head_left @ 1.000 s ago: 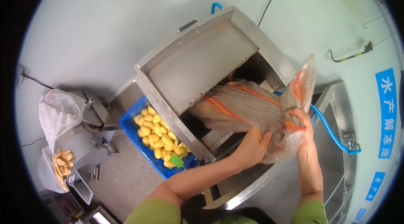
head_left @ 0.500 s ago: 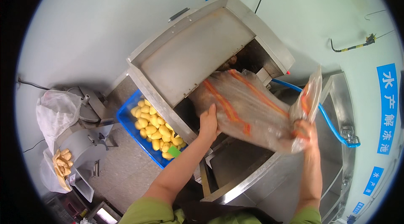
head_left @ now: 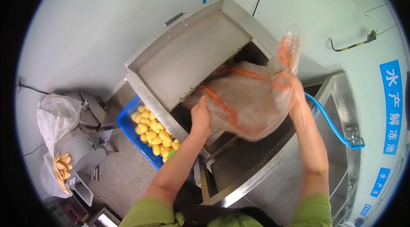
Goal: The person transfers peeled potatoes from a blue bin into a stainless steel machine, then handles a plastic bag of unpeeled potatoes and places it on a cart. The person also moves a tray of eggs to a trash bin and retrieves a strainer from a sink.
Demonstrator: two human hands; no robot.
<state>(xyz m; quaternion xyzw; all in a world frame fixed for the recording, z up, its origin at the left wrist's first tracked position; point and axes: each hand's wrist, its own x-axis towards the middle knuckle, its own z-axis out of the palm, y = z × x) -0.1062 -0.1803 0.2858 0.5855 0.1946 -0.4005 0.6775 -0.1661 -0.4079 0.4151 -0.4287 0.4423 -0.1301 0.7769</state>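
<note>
A large clear plastic bag with red-orange stripes lies tilted over the dark opening of a stainless steel machine. My right hand, closed and slightly blurred, grips the bag's gathered end and holds it up. At the bag's left edge, beside the machine's front rim, my left hand is closed on the plastic, its fingers partly hidden. The bag's mouth reaches into the opening, and its contents cannot be made out.
A blue crate of peeled yellow potatoes stands on the floor left of the machine. Steel basins and a blue hose are at the right. Grey equipment with plastic bags on it stands far left.
My right hand has moved up and left, lifting the bag's closed end toward the machine. The bag has bunched up and shortened. My left hand has shifted slightly left and up.
</note>
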